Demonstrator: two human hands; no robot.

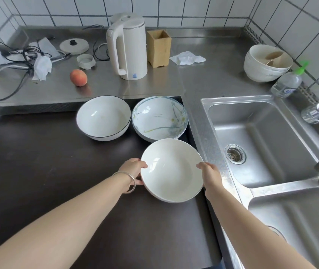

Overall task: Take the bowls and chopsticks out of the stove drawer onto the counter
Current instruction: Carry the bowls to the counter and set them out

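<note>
Plain white bowl (171, 170) over dark stove top (57, 171), tilted, gripped at opposite rims by left hand (133, 169) and right hand (211, 174). Behind it: black-rimmed bowl (103, 118), flowered bowl (159, 118), side by side. Sink (261, 144) right.

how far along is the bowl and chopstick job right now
Done: the black-rimmed bowl and floral bowl sit on the dark surface. In hand: the left hand and right hand hold the plain white bowl by its rim. Left: chopsticks, none in view.
</note>
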